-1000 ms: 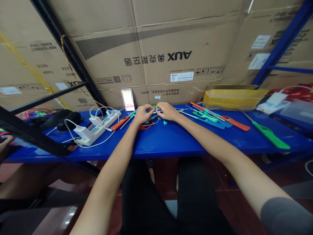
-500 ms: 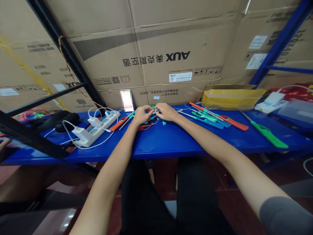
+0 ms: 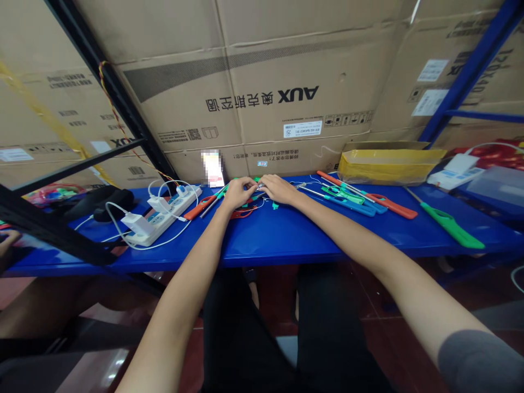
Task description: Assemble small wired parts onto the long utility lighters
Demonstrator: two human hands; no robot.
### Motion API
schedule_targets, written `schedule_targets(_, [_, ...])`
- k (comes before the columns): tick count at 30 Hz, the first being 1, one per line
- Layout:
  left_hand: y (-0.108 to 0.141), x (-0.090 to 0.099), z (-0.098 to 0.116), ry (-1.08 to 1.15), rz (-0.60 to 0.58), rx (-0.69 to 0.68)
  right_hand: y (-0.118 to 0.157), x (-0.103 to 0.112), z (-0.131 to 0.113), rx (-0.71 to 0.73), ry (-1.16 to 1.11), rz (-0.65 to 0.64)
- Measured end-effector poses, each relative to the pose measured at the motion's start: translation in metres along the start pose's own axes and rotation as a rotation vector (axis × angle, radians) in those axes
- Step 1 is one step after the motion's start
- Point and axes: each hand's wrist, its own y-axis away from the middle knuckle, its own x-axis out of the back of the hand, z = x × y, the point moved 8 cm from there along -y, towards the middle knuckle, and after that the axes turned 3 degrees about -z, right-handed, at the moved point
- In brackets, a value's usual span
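Observation:
My left hand (image 3: 240,192) and my right hand (image 3: 278,188) meet at the back middle of the blue table (image 3: 282,234). Both are closed, thumbs and fingertips pinched round something small and pale that I cannot make out. Beneath and between them lie orange and green plastic parts with thin wires, including an orange casing piece (image 3: 241,214) and a small green piece (image 3: 275,206). To the left of my left hand rests an orange stick lighter (image 3: 200,207). Several long lighters lie right of my right hand, among them a blue one (image 3: 360,206) and an orange one (image 3: 395,207).
A white power strip (image 3: 158,221) with plugged-in chargers and cables lies at left. A lit phone (image 3: 213,169) leans on the cardboard box (image 3: 262,65) behind. At right are a yellow-taped carton (image 3: 387,165) and a green lighter (image 3: 450,225). Another person's hand (image 3: 8,240) shows far left.
My right hand has flattened slightly, its knuckles a little lower. The left hand keeps its pinch in the same spot; otherwise the scene looks the same.

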Motion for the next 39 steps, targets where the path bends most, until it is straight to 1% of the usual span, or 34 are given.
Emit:
schedule_targets(9, [-0.001, -0.001, -0.004, -0.006, -0.004, 0.012, -0.001, -0.004, 0.001, 0.026, 0.014, 0.003])
schedule_targets(16, [-0.002, -0.001, -0.003, -0.014, 0.0, 0.02, -0.002, 0.002, 0.003, 0.028, 0.013, 0.005])
schedule_targets(23, [-0.003, 0.0, -0.004, -0.019, 0.01, 0.028, -0.001, 0.007, 0.007, -0.001, -0.02, 0.011])
schedule_targets(32, [-0.001, 0.001, -0.002, -0.014, 0.018, 0.03, 0.001, 0.001, 0.002, 0.0, -0.025, -0.006])
schedule_targets(39, [0.0, 0.001, 0.0, -0.001, 0.009, 0.023, 0.001, 0.0, 0.003, -0.013, -0.018, 0.001])
